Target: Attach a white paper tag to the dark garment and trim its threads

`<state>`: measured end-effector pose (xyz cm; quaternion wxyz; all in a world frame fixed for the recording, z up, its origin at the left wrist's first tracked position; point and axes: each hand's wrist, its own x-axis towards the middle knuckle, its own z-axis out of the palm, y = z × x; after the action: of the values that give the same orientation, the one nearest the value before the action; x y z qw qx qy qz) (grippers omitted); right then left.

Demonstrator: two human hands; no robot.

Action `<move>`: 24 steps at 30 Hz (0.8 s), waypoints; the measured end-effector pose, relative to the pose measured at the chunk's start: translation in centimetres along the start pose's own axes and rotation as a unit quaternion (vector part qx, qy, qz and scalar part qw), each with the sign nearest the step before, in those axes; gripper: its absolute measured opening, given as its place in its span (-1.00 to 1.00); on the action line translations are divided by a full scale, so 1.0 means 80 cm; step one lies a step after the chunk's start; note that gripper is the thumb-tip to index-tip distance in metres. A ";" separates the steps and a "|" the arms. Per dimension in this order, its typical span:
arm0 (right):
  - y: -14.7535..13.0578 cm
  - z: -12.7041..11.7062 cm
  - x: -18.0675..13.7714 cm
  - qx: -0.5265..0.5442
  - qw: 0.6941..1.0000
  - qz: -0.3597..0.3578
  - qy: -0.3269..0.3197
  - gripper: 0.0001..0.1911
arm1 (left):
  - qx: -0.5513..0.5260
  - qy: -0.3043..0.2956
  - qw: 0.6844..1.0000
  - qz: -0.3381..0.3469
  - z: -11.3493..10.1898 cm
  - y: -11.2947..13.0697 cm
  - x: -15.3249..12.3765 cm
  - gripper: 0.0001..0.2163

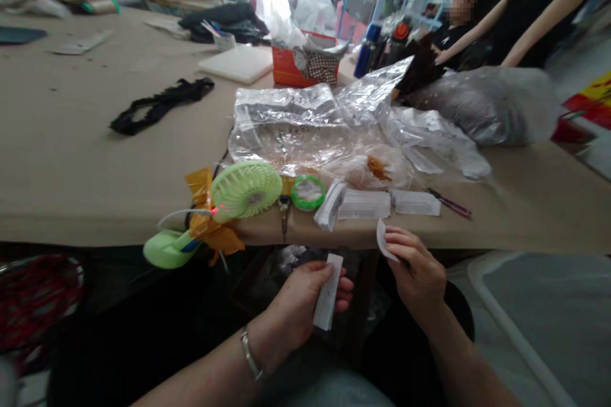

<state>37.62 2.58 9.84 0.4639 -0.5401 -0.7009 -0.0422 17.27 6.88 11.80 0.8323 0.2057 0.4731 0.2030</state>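
Note:
My left hand (305, 296), with a bracelet at the wrist, grips a stack of narrow white printed labels (327, 299) under its thumb, below the table edge. Just right of it, my right hand (417, 267) pinches a curved white label (383, 241) in front of the table edge. Above the hands, more white labels lie on the table: a fanned bundle (329, 205), a printed stack (365, 204) and a smaller stack (417, 203). Pink-handled thread snips (451, 203) rest at their right. A green round tin (308, 193) stands left of the bundles.
A green fan (247, 189) with orange tape is fixed at the table edge. Clear plastic bags (291, 127) spread behind the labels. Farther back are a red box (289, 67), a white board (238, 63) and bottles (366, 51). Another person (539, 13) stands at right; black fabric (157, 105) lies left.

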 end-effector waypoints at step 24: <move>-0.081 0.065 -0.005 0.039 0.968 -0.159 -0.189 -0.82 | -0.171 0.005 0.978 0.119 -0.019 -0.006 -0.003 -0.76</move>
<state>29.30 2.55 9.46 0.3312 -0.4014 -0.8538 0.0144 15.93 6.57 11.03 0.8229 0.1140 0.4074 0.3794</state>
